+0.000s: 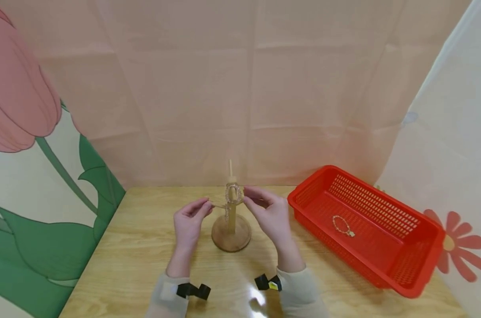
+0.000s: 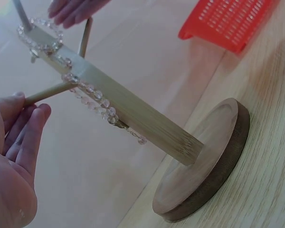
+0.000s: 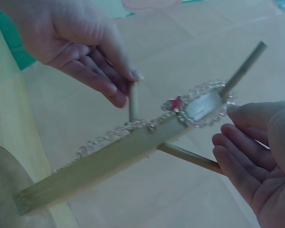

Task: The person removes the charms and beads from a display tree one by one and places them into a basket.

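A wooden jewelry stand (image 1: 232, 221), with a flat post, thin pegs and a round base, stands on the table. My left hand (image 1: 189, 218) pinches the end of its left peg (image 2: 50, 92) between thumb and fingertips. Around the top peg lies a clear beaded bracelet (image 3: 206, 88), with a small red piece beside the post. Another clear beaded strand (image 2: 97, 95) hangs from the left peg along the post. On the other side, my right hand (image 1: 270, 214) has its fingertips right at the looped bracelet's edge, fingers slightly bent, close to the right peg (image 3: 192, 158).
A red perforated plastic basket (image 1: 367, 265) stands on the right of the wooden table (image 1: 125, 256). Inside it lies a gold-coloured bracelet (image 1: 341, 224) with a charm. A pale pink cloth backdrop (image 1: 185, 110) hangs behind the table.
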A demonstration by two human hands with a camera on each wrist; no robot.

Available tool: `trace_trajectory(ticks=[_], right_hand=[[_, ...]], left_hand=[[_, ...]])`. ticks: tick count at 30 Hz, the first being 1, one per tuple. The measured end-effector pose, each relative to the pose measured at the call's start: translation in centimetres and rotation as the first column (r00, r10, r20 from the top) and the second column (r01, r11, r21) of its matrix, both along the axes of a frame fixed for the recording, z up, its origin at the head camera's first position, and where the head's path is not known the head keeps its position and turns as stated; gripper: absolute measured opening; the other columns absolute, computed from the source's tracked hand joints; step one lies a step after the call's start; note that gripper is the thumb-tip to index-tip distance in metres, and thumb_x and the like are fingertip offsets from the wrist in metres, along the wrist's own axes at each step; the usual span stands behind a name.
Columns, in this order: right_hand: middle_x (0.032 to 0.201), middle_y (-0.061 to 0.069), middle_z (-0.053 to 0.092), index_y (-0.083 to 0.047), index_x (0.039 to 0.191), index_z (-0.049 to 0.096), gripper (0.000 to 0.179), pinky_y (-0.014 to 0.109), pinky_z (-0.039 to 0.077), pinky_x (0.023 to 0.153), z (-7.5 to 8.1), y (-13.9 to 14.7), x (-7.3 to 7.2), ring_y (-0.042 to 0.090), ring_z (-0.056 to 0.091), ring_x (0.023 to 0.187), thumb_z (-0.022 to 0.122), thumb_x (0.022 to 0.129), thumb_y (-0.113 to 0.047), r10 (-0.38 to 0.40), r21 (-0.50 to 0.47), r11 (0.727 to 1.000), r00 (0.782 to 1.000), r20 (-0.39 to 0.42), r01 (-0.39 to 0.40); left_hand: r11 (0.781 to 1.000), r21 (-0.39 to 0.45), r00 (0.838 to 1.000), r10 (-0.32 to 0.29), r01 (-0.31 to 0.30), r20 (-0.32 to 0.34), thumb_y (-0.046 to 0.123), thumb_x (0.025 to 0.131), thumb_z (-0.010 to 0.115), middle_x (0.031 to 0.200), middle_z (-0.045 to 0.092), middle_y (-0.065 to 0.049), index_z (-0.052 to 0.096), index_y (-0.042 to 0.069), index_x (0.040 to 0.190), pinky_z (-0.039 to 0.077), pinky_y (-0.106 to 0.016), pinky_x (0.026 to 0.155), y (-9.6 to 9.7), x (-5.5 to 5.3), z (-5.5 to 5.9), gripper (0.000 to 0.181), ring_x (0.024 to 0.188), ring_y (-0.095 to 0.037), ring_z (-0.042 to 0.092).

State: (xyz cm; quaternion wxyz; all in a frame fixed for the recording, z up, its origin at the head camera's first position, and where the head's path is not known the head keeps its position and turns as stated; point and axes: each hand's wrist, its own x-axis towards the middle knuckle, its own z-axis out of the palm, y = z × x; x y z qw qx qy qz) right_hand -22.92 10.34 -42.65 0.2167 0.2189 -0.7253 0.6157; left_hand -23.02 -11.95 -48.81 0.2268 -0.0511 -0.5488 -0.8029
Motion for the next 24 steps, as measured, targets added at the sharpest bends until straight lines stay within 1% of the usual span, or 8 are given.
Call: trace_trajectory(ticks=[5, 10, 13, 15, 20, 24], right_hand=[[0.109, 0.009, 0.081, -0.002, 0.115, 0.082, 0.027, 0.038, 0.067, 0.088, -0.2, -1.1, 0.0, 0.024, 0.079, 0.094, 0.086, 0.088, 0.003, -0.028, -0.006, 1.000, 0.997, -0.068, 0.027], [0.110, 0.006, 0.081, -0.005, 0.115, 0.083, 0.027, 0.039, 0.067, 0.086, -0.5, -1.5, 0.1, 0.023, 0.079, 0.093, 0.086, 0.089, 0.002, -0.040, -0.005, 0.999, 0.995, -0.093, 0.039], [0.110, 0.006, 0.081, -0.005, 0.115, 0.083, 0.023, 0.038, 0.068, 0.086, -0.5, -1.8, 0.2, 0.024, 0.079, 0.094, 0.084, 0.093, -0.001, -0.041, -0.009, 0.999, 0.992, -0.116, 0.041], [0.110, 0.007, 0.081, -0.004, 0.115, 0.082, 0.021, 0.035, 0.067, 0.085, -0.5, -1.9, 0.2, 0.024, 0.079, 0.095, 0.082, 0.094, -0.001, -0.053, -0.010, 0.999, 0.989, -0.139, 0.053], [0.108, 0.009, 0.081, -0.001, 0.113, 0.082, 0.020, 0.028, 0.067, 0.084, -0.2, -2.1, 0.3, 0.024, 0.079, 0.093, 0.082, 0.094, 0.001, -0.099, -0.012, 0.995, 0.977, -0.187, 0.099], [0.107, 0.008, 0.081, -0.002, 0.113, 0.082, 0.019, 0.028, 0.067, 0.082, 0.0, -2.3, 0.2, 0.023, 0.080, 0.091, 0.083, 0.094, 0.000, -0.122, 0.016, 0.992, 0.972, -0.200, 0.128]], left_hand=[[1.000, -0.016, 1.000, 0.002, -0.002, -0.003, -0.014, 0.091, 0.077, 0.092, 0.081, -0.013, 0.067, -0.026, 0.110, 0.068, -0.032, 0.078, -0.1, 0.1, 0.0, 0.024, 0.080, -0.016, 0.080], [1.000, -0.012, 1.000, -0.008, 0.008, -0.001, -0.015, 0.092, 0.076, 0.093, 0.081, -0.012, 0.065, -0.028, 0.112, 0.068, -0.032, 0.079, -0.1, 0.2, 0.0, 0.026, 0.081, -0.016, 0.080], [1.000, -0.005, 1.000, -0.012, 0.012, -0.004, -0.016, 0.092, 0.074, 0.093, 0.081, -0.010, 0.063, -0.030, 0.113, 0.068, -0.032, 0.079, -0.1, 0.2, 0.0, 0.027, 0.082, -0.016, 0.080], [1.000, -0.002, 1.000, -0.018, 0.018, -0.008, -0.017, 0.093, 0.073, 0.093, 0.081, -0.008, 0.062, -0.031, 0.114, 0.068, -0.031, 0.079, -0.1, 0.2, 0.0, 0.028, 0.082, -0.015, 0.079], [1.000, 0.002, 1.000, -0.024, 0.024, -0.006, -0.017, 0.093, 0.073, 0.095, 0.081, -0.009, 0.063, -0.030, 0.113, 0.068, -0.030, 0.079, -0.1, 0.1, -0.1, 0.026, 0.082, -0.014, 0.079], [1.000, 0.007, 1.000, -0.011, 0.011, 0.000, -0.017, 0.092, 0.073, 0.093, 0.081, -0.007, 0.063, -0.030, 0.113, 0.068, -0.030, 0.078, 0.0, 0.1, 0.1, 0.026, 0.082, -0.014, 0.079]])
